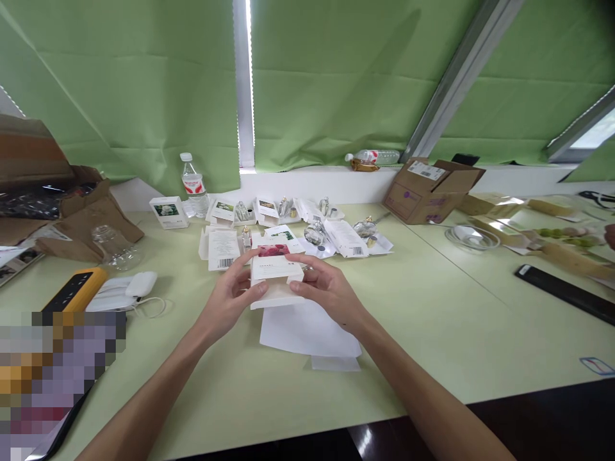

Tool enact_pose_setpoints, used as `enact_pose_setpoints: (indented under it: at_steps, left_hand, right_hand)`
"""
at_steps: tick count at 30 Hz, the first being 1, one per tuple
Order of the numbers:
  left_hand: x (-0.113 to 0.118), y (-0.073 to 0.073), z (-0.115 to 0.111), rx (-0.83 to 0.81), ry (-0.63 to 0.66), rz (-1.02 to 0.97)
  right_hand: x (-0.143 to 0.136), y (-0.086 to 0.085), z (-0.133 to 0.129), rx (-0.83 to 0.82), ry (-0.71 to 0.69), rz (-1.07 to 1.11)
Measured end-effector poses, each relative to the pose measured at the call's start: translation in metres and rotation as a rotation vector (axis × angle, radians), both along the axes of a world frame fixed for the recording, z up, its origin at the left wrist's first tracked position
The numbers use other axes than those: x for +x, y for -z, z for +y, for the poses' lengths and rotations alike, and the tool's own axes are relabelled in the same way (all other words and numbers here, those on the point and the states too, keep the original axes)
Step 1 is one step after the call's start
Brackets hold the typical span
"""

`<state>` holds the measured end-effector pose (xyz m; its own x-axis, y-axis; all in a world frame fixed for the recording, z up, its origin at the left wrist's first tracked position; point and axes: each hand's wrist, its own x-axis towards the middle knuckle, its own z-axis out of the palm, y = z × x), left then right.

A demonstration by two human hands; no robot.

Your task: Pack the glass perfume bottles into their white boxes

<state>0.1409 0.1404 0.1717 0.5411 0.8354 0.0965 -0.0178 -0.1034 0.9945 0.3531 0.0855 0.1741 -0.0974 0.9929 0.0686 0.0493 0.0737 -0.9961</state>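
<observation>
Between my two hands is a small white carton [276, 291] with a red floral picture on its upper part. My left hand [233, 291] grips its left side, thumb on the near face. On the opposite side my right hand [327, 288] holds it the same way. White paper [310, 330] lies on the table just under and in front of the carton. Beyond my hands stand several glass bottles, among them one [314, 235] lying on white card and another [365, 227] farther right. An opened white box with a barcode [223, 248] lies behind my left hand.
A brown cardboard box [423, 195] stands at the back right, a water bottle [193, 186] at the back left. Left of me are a glass jar [114, 248], a yellow-black object [74, 291] and a white charger [127, 288]. A long black object [564, 294] lies right.
</observation>
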Motion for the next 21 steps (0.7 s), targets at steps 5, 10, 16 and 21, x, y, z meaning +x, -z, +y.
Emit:
enact_pose_setpoints:
  at_steps: [5, 10, 16, 21]
  left_hand:
    - [0.000, 0.001, 0.000, 0.009, 0.007, -0.005]
    - [-0.004, 0.008, 0.003, 0.033, 0.158, -0.071]
    - [-0.003, 0.013, 0.001, 0.054, 0.149, -0.003]
    - [0.000, 0.003, -0.003, 0.062, 0.106, 0.012]
  right_hand:
    - [0.001, 0.002, 0.002, 0.005, -0.003, -0.005]
    - [0.002, -0.002, 0.001, 0.023, -0.004, 0.003]
    - [0.002, -0.006, -0.001, 0.014, -0.016, 0.019]
    - [0.001, -0.005, 0.000, 0.053, -0.040, 0.048]
